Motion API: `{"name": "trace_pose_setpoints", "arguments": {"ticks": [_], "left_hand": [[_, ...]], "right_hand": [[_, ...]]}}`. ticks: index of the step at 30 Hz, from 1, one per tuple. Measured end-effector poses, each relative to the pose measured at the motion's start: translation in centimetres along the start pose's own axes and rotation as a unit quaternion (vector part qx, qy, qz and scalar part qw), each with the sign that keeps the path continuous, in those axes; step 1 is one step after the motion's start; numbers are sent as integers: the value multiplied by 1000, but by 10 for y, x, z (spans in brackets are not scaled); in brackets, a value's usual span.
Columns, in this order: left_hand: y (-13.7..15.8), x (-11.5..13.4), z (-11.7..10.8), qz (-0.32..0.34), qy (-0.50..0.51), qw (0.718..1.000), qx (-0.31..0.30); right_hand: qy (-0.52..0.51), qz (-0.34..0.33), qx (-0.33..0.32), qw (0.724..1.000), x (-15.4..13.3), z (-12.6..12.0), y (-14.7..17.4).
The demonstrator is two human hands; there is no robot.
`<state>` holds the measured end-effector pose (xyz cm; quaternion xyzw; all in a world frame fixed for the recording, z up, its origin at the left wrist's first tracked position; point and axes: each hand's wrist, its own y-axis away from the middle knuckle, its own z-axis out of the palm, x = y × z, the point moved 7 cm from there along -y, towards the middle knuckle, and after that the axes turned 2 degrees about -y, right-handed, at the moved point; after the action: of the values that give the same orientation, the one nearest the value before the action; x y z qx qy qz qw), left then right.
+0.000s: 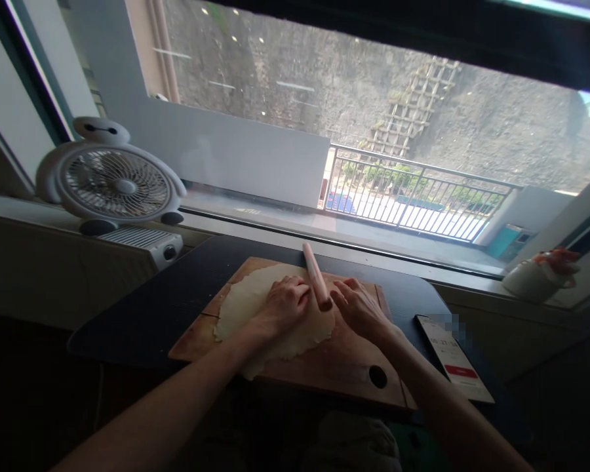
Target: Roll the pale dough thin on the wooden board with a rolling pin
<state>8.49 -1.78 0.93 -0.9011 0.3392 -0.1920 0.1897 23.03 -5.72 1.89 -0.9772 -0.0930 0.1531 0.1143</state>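
Note:
A thin, wide sheet of dough with a ragged edge lies on a wooden cutting board; it overhangs the board's near edge. My left hand rests on the dough, its fingers loosely bent and nothing visible in them. Just right of it, a wooden rolling pin lies at a slant across the dough's right side, pointing toward the window. On the pin's other side is my right hand, fingers apart and stretched toward the pin's near end. Whether the fingertips touch the pin is hard to make out.
The board sits on a dark table against a window sill. A phone showing a timer lies at the right. A white fan stands at the left above a white box with a knob. A pot is on the right sill.

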Motion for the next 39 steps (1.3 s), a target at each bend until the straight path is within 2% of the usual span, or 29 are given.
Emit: {"name": "trace_pose_setpoints", "arguments": {"ticks": [4,7,10,14,17,19,27,34,39], "left_hand": [[1,0,7,18,-28,999,-4],[1,2,7,26,-51,998,-13],[2,3,6,18,-64,998,-15],[4,6,6,32,-57,998,-8],[4,10,9,61,-41,997,-20],[3,11,10,68,-34,997,-23],[3,11,9,70,-34,997,-21],[0,13,8,67,-47,996,-45],[-9,20,11,64,-85,991,-78]], "right_hand": [[-48,26,-25,998,-17,14,-16],[-42,56,-56,996,-20,23,-28],[-20,77,-55,995,-10,20,-25],[54,109,-19,992,16,9,2],[151,73,33,985,16,0,19],[178,51,42,982,7,1,22],[130,81,-11,988,-15,14,13],[148,87,7,985,8,5,17],[156,81,10,984,8,4,20]]}}
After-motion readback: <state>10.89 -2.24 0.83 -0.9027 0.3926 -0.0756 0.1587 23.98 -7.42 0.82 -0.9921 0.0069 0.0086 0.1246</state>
